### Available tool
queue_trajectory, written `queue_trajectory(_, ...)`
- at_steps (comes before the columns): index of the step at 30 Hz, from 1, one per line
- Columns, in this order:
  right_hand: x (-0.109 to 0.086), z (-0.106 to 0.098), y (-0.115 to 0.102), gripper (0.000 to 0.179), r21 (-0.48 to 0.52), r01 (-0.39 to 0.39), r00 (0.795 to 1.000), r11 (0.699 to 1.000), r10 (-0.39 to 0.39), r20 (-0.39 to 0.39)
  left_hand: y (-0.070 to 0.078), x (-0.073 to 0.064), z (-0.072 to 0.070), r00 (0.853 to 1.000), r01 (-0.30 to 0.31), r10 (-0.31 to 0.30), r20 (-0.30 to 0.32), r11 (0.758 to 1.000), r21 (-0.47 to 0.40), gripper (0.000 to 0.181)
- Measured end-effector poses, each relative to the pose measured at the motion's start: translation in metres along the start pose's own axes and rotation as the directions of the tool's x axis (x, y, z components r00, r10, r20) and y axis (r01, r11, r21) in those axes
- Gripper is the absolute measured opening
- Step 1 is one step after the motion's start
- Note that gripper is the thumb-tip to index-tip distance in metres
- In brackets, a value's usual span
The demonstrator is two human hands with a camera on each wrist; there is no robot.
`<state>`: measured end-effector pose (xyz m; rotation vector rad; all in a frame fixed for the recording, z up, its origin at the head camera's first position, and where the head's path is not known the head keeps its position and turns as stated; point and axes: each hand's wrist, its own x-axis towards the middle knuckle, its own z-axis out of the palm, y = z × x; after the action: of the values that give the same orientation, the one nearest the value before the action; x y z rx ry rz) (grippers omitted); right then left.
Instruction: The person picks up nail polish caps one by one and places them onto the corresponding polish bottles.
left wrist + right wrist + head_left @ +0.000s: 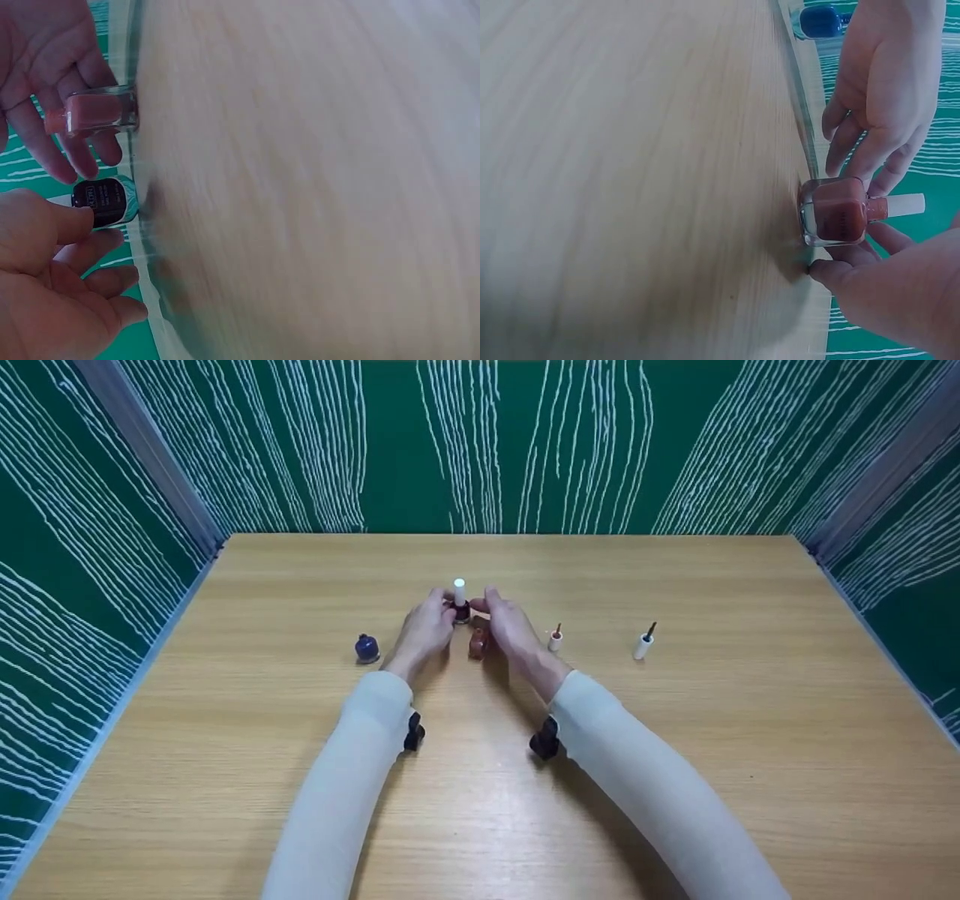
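Head view first: spotted a dark bottle [461, 613] with a white cap [460, 592] upright on the tabletop [465, 825], with the left hand [430, 626] at its 8 o'clock and left thumb and fingers clamped on the glass. Saw the right hand [516, 630] between 3 and 4 o'clock of it, with fingers pretty much straight and loose. Found the orange-brown bottle [478, 643] standing with its neck bare at 5 o'clock of the dark one, just beside the right hand. Couldn't tell about actual contact there, tbh. Also noticed a blue bottle [367, 649] out at 8 o'clock, beyond the left wrist. Around 3 o'clock, picked out an orange-brush cap [555, 642] near the right hand, plus a dark-brush cap [643, 646] farther along. Got the same pinch in the left wrist view.
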<state>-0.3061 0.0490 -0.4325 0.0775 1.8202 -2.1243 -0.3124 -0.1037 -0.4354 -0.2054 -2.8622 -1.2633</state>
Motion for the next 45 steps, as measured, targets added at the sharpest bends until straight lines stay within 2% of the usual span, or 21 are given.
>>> queue_trajectory(4,-0.003,-0.003,-0.001,0.057,0.013,0.005,1.000,1.000,-0.005,0.003,0.002,0.000,-0.001,1.000,-0.001,0.001,-0.011,1.000,-0.011,0.033)
queue_trajectory(11,-0.007,-0.006,-0.010,0.055,-0.175,0.078,0.996,0.982,-0.082,-0.018,0.011,-0.002,-0.007,1.000,0.010,-0.011,-0.027,1.000,-0.029,0.039)
queue_trajectory(14,-0.010,-0.007,-0.015,0.057,-0.165,0.062,0.998,0.984,-0.062,0.006,0.018,-0.005,-0.011,0.999,0.024,-0.026,-0.031,0.998,-0.063,0.040)
queue_trajectory(20,-0.020,-0.011,-0.025,0.057,-0.177,0.102,0.995,0.979,-0.096,0.039,0.032,-0.015,-0.023,0.999,0.023,-0.027,-0.039,0.995,-0.093,0.043)
queue_trajectory(31,-0.051,-0.019,-0.047,0.057,-0.220,0.187,0.976,0.957,-0.156,0.152,0.053,-0.044,-0.042,0.996,-0.087,0.084,-0.031,0.990,-0.112,0.042)
queue_trajectory(38,-0.065,-0.033,-0.057,0.053,-0.229,0.216,0.966,0.949,-0.173,0.194,0.065,-0.061,-0.060,0.989,-0.143,0.142,-0.030,0.987,-0.071,0.044)
queue_trajectory(42,-0.079,-0.043,-0.063,0.054,-0.288,0.264,0.948,0.920,-0.194,0.252,0.070,-0.071,-0.071,0.984,-0.179,0.177,-0.036,0.982,-0.057,0.046)
queue_trajectory(45,-0.090,-0.052,-0.069,0.053,-0.363,0.301,0.937,0.882,-0.204,0.284,0.074,-0.078,-0.079,0.977,-0.209,0.207,-0.040,0.976,-0.053,0.046)
